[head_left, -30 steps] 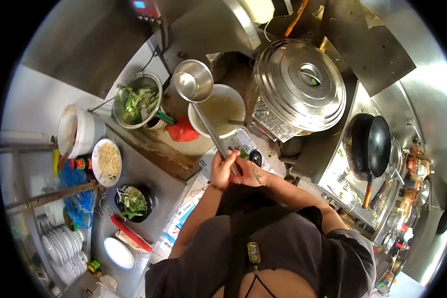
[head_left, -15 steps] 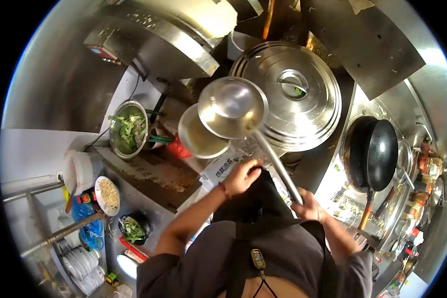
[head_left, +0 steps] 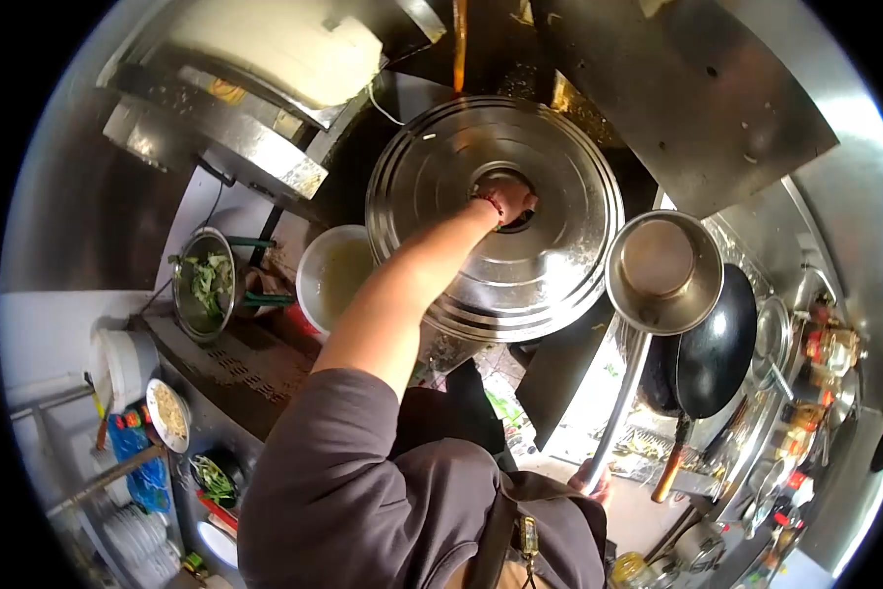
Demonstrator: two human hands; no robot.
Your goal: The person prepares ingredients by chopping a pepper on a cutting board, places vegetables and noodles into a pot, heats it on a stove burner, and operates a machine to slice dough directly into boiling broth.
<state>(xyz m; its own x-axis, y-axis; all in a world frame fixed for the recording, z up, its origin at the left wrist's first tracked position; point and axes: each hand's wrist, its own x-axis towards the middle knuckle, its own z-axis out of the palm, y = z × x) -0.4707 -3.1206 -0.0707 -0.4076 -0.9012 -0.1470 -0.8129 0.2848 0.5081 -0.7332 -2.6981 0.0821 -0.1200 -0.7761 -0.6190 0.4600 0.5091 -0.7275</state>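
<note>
My left hand (head_left: 505, 201) reaches out over a big round pot lid (head_left: 550, 265) of shiny metal, its fingers closed around the handle in the middle. The lid sits flat over a wide pot that it hides. In my right hand (head_left: 591, 481) is the long handle of a large metal ladle (head_left: 662, 273). The ladle's bowl is held up to the right of the lid, partly in front of a black wok (head_left: 721, 344). Left of the lid, a pale bowl (head_left: 309, 280) with cloudy liquid is partly hidden by my left arm.
A metal pan of chopped greens (head_left: 208, 280) stands at the left. Nearby are a white bucket (head_left: 127, 368), a plate of pale shreds (head_left: 168, 414) and a dark bowl with greens (head_left: 214, 478). Several seasoning containers (head_left: 825, 368) line the far right. A metal sheet (head_left: 697, 108) hangs at upper right.
My left hand has moved forward from near my body onto the lid's handle. My right hand has carried the ladle rightward, away from above the pale bowl and the lid's edge.
</note>
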